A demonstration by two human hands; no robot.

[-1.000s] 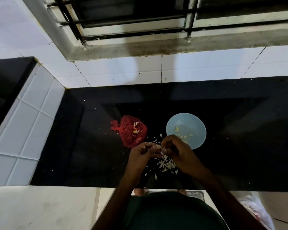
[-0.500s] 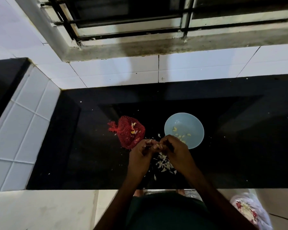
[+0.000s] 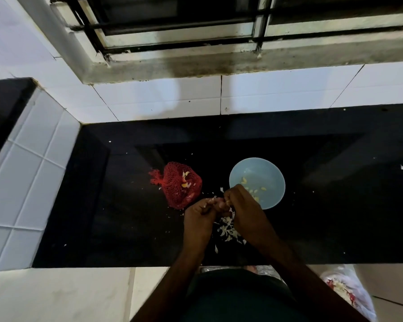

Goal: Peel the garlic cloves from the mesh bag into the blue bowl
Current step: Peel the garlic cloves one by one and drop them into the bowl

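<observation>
Here, above the counter point(image 3: 126, 205) near its front edge, the left hand point(image 3: 199, 214) and right hand point(image 3: 244, 210) meet fingertip to fingertip, both curled and pinching a small pale clove point(image 3: 219, 201) whose long axis cannot be told. The bag point(image 3: 180, 187) lies left of them, its knotted neck pointing toward the left edge. The bowl point(image 3: 272, 173), holding peeled cloves point(image 3: 254, 190), sits just beyond the right hand; peels point(image 3: 228, 228) lie beneath.
</observation>
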